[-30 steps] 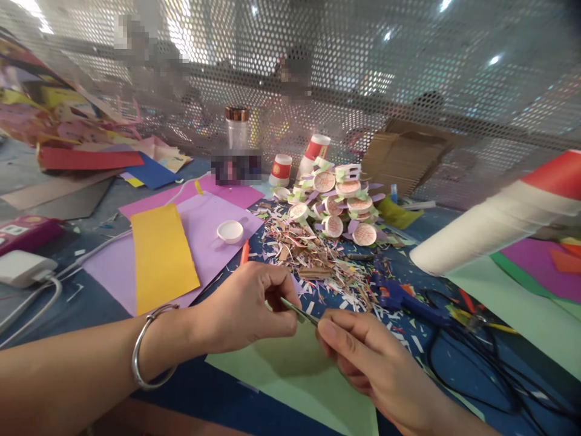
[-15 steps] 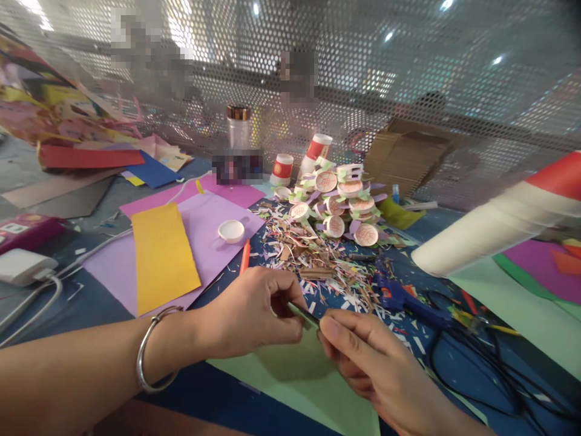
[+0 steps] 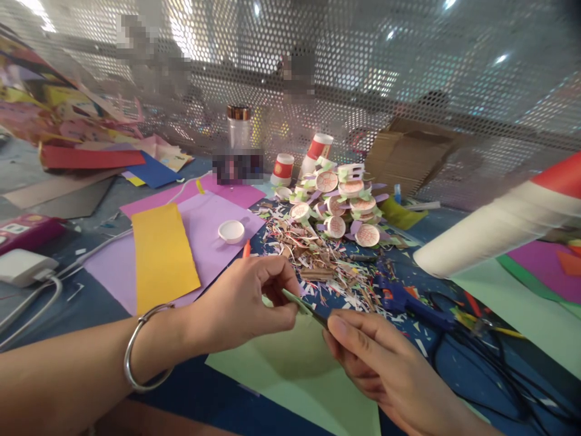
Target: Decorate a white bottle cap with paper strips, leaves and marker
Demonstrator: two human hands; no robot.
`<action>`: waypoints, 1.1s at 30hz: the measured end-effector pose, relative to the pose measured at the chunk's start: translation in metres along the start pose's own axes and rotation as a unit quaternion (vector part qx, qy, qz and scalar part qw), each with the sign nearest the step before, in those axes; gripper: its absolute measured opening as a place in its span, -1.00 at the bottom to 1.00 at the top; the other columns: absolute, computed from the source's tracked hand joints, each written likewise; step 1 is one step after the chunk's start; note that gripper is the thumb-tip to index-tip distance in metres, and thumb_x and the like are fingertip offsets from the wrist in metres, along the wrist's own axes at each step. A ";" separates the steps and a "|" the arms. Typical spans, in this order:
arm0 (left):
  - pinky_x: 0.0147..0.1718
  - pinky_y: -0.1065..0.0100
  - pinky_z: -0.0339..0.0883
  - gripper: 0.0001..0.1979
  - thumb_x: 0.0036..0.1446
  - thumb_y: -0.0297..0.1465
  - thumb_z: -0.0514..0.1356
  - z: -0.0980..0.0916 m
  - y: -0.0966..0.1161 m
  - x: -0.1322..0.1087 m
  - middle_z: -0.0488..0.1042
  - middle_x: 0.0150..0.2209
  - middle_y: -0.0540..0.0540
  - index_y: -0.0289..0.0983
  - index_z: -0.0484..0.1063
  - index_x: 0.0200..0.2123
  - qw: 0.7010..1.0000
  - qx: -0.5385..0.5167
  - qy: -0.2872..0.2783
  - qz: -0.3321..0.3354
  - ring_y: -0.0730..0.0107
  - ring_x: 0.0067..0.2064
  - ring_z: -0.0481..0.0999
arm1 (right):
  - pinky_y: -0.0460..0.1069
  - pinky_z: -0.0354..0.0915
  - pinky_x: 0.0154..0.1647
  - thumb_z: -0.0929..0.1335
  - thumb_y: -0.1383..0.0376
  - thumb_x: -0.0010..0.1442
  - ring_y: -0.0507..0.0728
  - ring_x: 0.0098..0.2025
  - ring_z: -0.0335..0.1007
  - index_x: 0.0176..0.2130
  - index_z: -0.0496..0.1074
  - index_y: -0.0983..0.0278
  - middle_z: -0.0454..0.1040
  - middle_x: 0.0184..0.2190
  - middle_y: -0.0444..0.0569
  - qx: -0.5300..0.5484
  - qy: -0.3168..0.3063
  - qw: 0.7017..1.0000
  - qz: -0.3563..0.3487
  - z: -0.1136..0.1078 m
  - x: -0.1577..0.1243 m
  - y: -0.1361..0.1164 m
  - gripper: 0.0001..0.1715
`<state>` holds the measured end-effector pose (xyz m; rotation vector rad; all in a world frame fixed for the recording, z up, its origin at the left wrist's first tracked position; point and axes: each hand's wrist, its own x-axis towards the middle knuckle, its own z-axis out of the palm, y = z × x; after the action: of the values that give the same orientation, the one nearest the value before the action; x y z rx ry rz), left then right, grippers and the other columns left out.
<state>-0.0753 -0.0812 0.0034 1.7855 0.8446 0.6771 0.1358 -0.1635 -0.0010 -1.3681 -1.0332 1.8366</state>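
One narrow green piece [image 3: 302, 303] is held slantwise between the person's two hands, above a pale green sheet [image 3: 299, 378] that lies on the blue counter [image 3: 204, 390]. The left hand [image 3: 249, 303] has its fingers curled, thumb and forefinger closed about the piece's upper end; a silver bangle [image 3: 131, 357] circles that wrist. The right hand [image 3: 367, 348] pinches the lower end tightly between thumb and bent forefinger.

Just beyond the left hand, an orange stick [image 3: 246, 249] pokes into view. Left of it, a yellow rectangle [image 3: 166, 260] and a shallow white disc [image 3: 231, 231] lie on a lavender sheet [image 3: 213, 212]. Past the hands spreads a litter of paper scraps [image 3: 313, 254], with a heap of round white pieces [image 3: 336, 200] behind. To the right are a blue glue gun [image 3: 420, 306] with black cable and, farther out, a tilted stack of white-and-red cups [image 3: 490, 224]. A perforated screen [image 3: 345, 66] stands at the back.
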 end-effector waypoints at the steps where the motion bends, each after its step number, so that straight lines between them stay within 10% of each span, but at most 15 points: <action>1: -0.42 0.47 0.32 -0.91 -0.02 -0.51 0.23 0.000 0.001 -0.001 0.47 -0.46 0.06 -0.27 0.43 -0.37 1.000 0.011 0.001 0.002 0.51 -0.43 0.44 | -0.12 -0.37 -0.66 0.42 -0.20 0.18 -0.12 -0.63 -0.36 -0.43 0.30 0.27 -0.13 -0.65 -0.37 0.000 -0.001 1.000 0.001 -0.001 0.000 0.001 -0.38; 25: -0.53 0.52 0.22 -0.91 -0.09 -0.50 0.28 0.012 -0.006 0.000 0.49 -0.51 0.08 -0.28 0.46 -0.43 0.993 -0.044 -0.069 -0.079 0.57 -0.50 0.39 | -0.09 -0.32 -0.66 0.35 -0.17 0.28 -0.09 -0.62 -0.30 -0.48 0.24 0.25 -0.06 -0.63 -0.33 -0.070 0.005 0.997 -0.033 0.004 0.006 0.010 -0.39; 33: -0.41 0.47 0.38 -0.76 -0.14 -0.47 0.43 0.008 -0.011 0.010 0.57 -0.52 0.02 -0.32 0.43 -0.41 0.952 -0.274 -0.047 -0.132 0.53 -0.47 0.53 | -0.04 -0.28 -0.58 0.39 -0.22 0.19 -0.05 -0.59 -0.30 -0.37 0.34 0.24 -0.07 -0.63 -0.34 -0.091 0.115 0.980 -0.137 0.004 0.002 -0.003 -0.41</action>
<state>-0.0653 -0.0747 -0.0091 1.1712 0.7251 0.5751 0.1315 -0.1610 0.0016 -1.4231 -1.2220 1.3776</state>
